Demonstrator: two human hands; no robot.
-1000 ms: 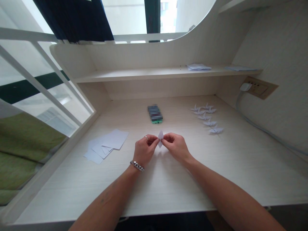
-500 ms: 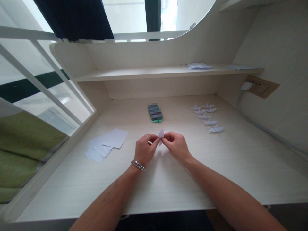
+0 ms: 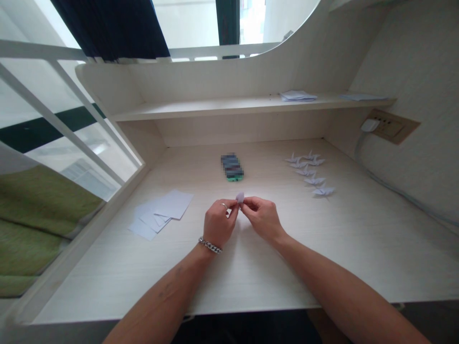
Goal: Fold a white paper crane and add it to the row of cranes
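A small folded piece of white paper is pinched between my two hands, above the middle of the desk. My left hand, with a ring and a chain bracelet at the wrist, closes thumb and fingers on its left side. From the other side, my right hand grips it between thumb and forefinger. The fingertips hide the paper's lower part. Several white paper cranes stand in a loose group at the back right. Flat sheets of white paper lie overlapping on the left.
Beyond my hands lies a blurred phone-like object with a green edge. A shelf crosses the back, bearing folded paper. On the right wall, a plug sits in a socket, its cable trailing along the desk's right side.
The folded paper has turned in my fingers, and less of it shows below them. My left hand has shifted slightly right and tilted; the right hand stays nearly in place.
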